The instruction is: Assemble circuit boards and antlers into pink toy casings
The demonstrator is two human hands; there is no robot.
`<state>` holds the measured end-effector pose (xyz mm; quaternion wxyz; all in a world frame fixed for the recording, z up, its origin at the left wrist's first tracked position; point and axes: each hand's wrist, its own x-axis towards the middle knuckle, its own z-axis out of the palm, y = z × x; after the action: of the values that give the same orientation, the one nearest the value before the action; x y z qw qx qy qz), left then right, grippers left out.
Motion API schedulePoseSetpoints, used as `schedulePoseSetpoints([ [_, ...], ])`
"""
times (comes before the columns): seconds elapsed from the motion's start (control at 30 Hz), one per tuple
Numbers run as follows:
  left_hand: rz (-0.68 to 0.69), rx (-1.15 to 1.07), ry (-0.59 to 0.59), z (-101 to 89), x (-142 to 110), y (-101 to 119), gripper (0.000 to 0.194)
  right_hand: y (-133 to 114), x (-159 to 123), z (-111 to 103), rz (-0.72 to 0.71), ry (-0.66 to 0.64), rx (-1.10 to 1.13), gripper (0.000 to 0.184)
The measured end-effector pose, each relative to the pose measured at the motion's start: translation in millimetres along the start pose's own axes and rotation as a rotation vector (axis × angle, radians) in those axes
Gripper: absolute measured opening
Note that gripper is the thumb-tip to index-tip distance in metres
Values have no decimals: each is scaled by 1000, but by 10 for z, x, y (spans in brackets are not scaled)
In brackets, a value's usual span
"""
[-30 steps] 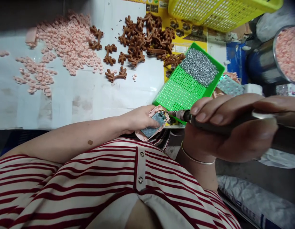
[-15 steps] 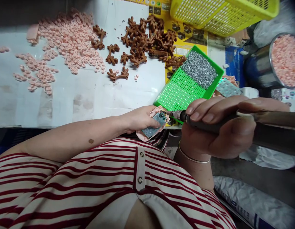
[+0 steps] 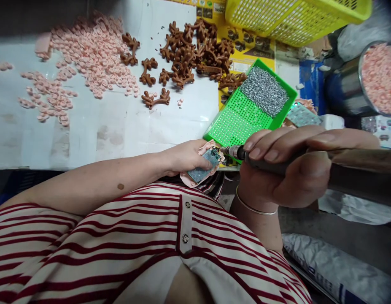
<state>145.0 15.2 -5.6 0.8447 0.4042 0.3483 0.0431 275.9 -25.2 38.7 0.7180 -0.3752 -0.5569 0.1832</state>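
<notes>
Left hand (image 3: 197,157) clamped on circuit board (image 3: 198,173), right hand (image 3: 287,171) round power screwdriver (image 3: 239,152), hold the bit (image 3: 223,150) square at the board's two o'clock.

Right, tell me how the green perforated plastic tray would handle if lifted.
The green tray is probably stiff, given its raised walls. Its far end likely feels heavier, holding the heaped small silvery metal pieces, which might slide if tilted.
</notes>
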Motion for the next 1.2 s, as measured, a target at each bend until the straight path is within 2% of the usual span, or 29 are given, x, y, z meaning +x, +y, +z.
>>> schedulePoseSetpoints([
  [0.13, -26, 0, 15, 11, -3, 10, 31, 86, -13, -3, -27, -10, 27, 39],
  [0.23, -18, 20, 32, 18, -6, 14, 31, 139, -37, -9, -22, 51, 69, 37],
  [0.4, -5, 40, 21, 23, 1, -2, 32, 62, -19, -12, -9, 101, 95, 25],
  [0.47, -15, 30, 22, 23, 1, -4, 31, 18, 24, -40, -62, 105, 57, 23],
  [0.53, -21, 20, 18, 20, -2, -1, 29, 17, 67, -97, -135, 111, -12, 32],
  [0.6, -27, 24, 16, 13, -8, 5, 29, 70, 94, -171, -162, 138, -71, 38],
  [0.67, -36, 31, 7, 3, -14, 12, 30, 159, 99, -241, -156, 190, -93, 37],
  [0.8, -19, 24, -18, -6, -17, 19, 33, 330, 68, -311, -171, 275, -78, 20],
  [0.87, -19, 23, -3, -6, -10, 19, 33, 379, 51, -310, -152, 320, -63, 9],
  [1.0, -36, 27, 14, -2, 6, 20, 34, 412, 28, -276, -137, 333, -27, 8],
  [1.07, -42, 27, 27, 1, 7, 25, 34, 419, 6, -272, -100, 324, -14, 10],
  [1.2, -44, 27, 22, 1, 2, 37, 33, 461, -87, -366, 65, 348, -45, 24],
])
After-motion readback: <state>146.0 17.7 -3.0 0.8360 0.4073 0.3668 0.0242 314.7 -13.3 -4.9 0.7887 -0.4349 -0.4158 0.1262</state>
